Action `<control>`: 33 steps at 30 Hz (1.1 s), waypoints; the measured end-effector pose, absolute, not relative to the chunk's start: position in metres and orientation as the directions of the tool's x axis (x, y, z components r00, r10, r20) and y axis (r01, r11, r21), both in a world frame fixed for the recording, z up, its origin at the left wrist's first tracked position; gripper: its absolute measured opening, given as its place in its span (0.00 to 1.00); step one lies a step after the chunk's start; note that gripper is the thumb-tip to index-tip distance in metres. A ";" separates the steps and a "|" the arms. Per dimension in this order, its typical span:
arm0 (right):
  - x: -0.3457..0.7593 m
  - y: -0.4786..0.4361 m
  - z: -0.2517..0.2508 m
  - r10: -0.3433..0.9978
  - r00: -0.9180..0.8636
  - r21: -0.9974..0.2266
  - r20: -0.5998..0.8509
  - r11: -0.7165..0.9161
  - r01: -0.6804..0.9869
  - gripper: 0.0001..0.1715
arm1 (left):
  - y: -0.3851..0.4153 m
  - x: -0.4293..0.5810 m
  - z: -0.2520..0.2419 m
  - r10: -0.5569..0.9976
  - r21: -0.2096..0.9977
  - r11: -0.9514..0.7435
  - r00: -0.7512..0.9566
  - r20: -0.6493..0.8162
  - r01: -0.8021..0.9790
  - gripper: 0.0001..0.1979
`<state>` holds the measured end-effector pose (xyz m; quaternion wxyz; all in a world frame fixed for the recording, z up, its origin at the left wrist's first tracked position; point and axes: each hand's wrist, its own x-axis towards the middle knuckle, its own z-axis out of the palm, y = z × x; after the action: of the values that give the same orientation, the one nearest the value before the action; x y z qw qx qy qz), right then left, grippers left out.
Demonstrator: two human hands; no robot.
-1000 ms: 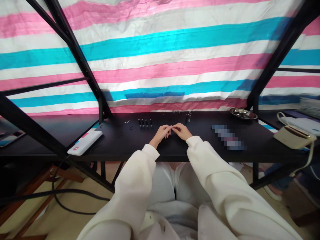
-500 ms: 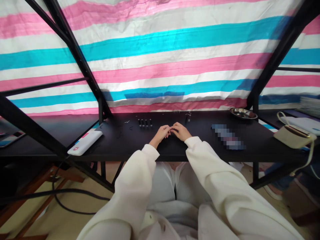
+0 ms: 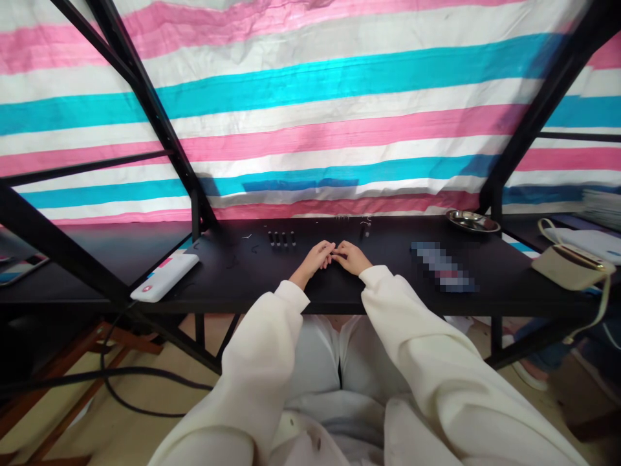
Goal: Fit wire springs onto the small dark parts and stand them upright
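Note:
My left hand (image 3: 316, 257) and my right hand (image 3: 352, 256) rest close together on the black table (image 3: 388, 285), fingertips meeting in a pinch over something too small to make out. Both arms wear white sleeves. A row of small black upright parts (image 3: 282, 239) stands just behind and left of my left hand. More tiny parts (image 3: 365, 228) lie behind my right hand near the table's back edge.
A white flat device (image 3: 163, 277) lies at the table's left. A metal dish (image 3: 472, 221) sits at the back right, a beige pouch with a strap (image 3: 570, 266) at far right. Black frame posts (image 3: 160, 129) slant up on both sides before a striped tarp.
The hands have hardly moved; the fingertips shifted slightly against each other.

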<state>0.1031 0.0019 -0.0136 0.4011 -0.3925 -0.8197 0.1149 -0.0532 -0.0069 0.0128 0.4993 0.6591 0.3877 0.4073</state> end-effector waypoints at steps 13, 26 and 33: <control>0.101 -0.002 -0.001 0.827 -0.359 -0.662 0.433 0.562 0.495 0.11 | -0.006 -0.054 0.009 0.907 0.966 -0.239 0.378 0.187 0.095 0.17; 0.165 0.046 -0.004 0.901 0.250 -0.571 0.355 -0.002 0.821 0.13 | -0.005 -0.055 0.008 0.915 0.963 -0.240 0.359 0.182 0.124 0.15; 0.162 0.046 -0.007 0.895 0.359 -0.619 0.266 -0.127 0.775 0.16 | -0.006 -0.055 0.007 0.907 0.956 -0.264 0.372 0.200 0.130 0.14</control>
<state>0.1616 0.0462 -0.0073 0.3508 -0.7458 -0.5598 0.0852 -0.0549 -0.0058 0.0072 0.4721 0.6804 0.3808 0.4113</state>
